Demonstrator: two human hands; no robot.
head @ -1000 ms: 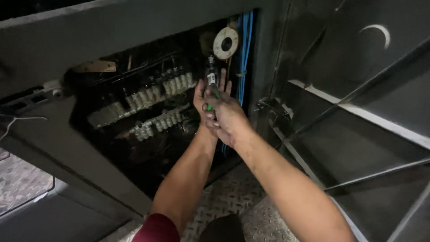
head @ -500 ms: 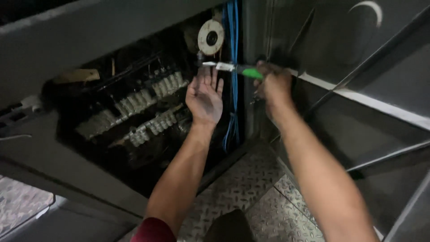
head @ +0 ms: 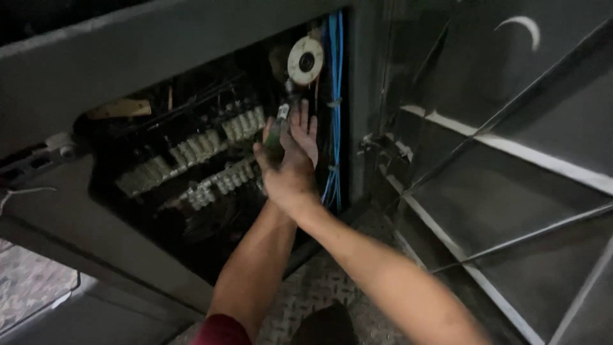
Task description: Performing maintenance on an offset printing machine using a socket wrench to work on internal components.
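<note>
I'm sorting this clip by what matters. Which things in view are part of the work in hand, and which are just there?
In use: right hand gripping green-handled screwdriver; left hand open behind it; rows of pale connectors.

Just there: blue cables; round white disc; tread-plate floor.

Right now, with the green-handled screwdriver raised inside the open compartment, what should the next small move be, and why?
Probably ease the screwdriver tip up toward the round white disc: the right hand grips it pointing there, the left hand lies open behind it, and the tip looks short of the disc.

Green-handled screwdriver [head: 276, 135], blue cables [head: 334, 96], white round dial [head: 306, 61] (black centre), maroon sleeve [head: 220, 331]
</note>
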